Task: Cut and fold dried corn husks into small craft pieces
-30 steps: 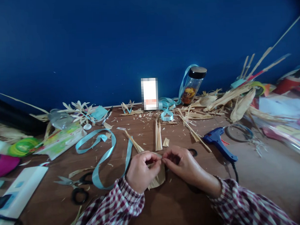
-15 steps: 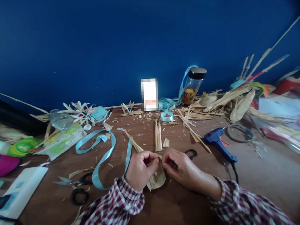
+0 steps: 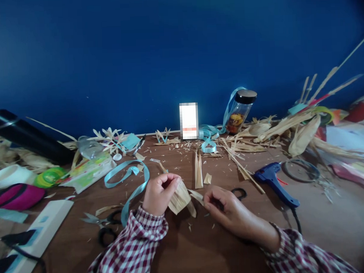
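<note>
Between thumb and fingers, my left hand (image 3: 160, 193) pinches the upper end of a wide, pale corn husk (image 3: 180, 199), which hangs toward the table. To its right, my right hand (image 3: 224, 210) is closed on a narrow strip of husk (image 3: 197, 196), whose free end points at the wider piece. A small flap (image 3: 191, 210) lies beside the wide husk; I cannot tell if it is attached. Behind my right hand a black handle loop (image 3: 240, 193) shows, the rest hidden. Open scissors (image 3: 104, 228) lie left of my left sleeve.
Blue ribbon (image 3: 139, 189) curls on the left. A blue glue gun (image 3: 276, 183) with its cord lies right, near a wire coil (image 3: 301, 171). A lidded jar (image 3: 239, 112) leans at the back among husk scraps. A white power strip (image 3: 50, 226) sits front left.
My hands have moved apart, from side by side at the husk. A narrow strip now extends from my right hand, and the wide husk is raised in my left. The view has shifted slightly.
</note>
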Motion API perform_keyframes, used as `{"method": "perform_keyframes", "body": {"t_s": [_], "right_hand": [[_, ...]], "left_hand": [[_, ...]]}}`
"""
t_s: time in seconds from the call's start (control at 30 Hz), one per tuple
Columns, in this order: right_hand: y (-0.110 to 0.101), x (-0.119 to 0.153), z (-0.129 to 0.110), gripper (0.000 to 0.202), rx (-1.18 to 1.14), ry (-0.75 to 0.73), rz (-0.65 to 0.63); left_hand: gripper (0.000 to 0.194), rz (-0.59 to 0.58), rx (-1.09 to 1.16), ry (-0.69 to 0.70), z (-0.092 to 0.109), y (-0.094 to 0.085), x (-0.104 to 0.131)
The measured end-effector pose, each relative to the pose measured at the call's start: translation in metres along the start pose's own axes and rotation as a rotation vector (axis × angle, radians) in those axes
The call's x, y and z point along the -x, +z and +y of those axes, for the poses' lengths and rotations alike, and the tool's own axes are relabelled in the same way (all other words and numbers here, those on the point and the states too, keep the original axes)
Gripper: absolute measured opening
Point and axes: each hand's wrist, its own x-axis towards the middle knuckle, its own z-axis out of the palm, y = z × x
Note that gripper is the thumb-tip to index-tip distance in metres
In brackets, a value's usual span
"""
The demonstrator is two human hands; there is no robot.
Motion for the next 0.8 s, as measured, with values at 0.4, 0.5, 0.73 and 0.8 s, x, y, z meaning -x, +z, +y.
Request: {"method": "perform_keyframes", "body": {"t_s": [0.4, 0.5, 0.73, 0.8], "right_hand": [[-0.009, -0.005, 0.02, 0.018, -0.187, 0.264, 0.296], [-0.009, -0.007, 0.033, 0.021, -0.192, 0.346, 0.422], [-0.009, -0.013, 0.029, 0.029, -0.567, 0.433, 0.523], [-0.009, -0.014, 0.025, 0.03, -0.703, 0.456, 0.546]], "left_hand": [[0.024, 0.095, 0.053, -0.031, -0.006, -0.009, -0.006], [0.023, 0.026, 0.1, -0.059, -0.003, -0.005, -0.004], [0.024, -0.045, 0.153, -0.08, -0.005, 0.0, 0.0], [0.024, -0.081, 0.168, -0.087, -0.006, 0.002, 0.0]]}}
